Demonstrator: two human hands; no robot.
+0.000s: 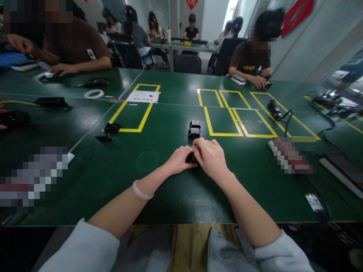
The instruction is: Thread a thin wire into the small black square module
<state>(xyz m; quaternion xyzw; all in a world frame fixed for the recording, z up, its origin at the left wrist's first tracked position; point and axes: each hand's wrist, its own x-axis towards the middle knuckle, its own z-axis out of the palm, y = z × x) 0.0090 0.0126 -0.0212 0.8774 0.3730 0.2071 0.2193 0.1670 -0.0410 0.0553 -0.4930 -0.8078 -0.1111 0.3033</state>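
Both my hands meet on the green table (159, 189) just in front of me. My left hand (180, 160) and my right hand (211, 158) are closed around a small black part (190, 158), which shows only between the fingers. A little beyond them stand two small black blocks (194, 129), one behind the other, untouched. A pale bangle sits on my left wrist.
Yellow taped rectangles (136, 113) (238, 117) mark the table, with a white paper (143, 96) in the left one. Small black parts (109, 132) lie to the left, a black tool with a cable (275, 109) to the right. Other people work at the far edge.
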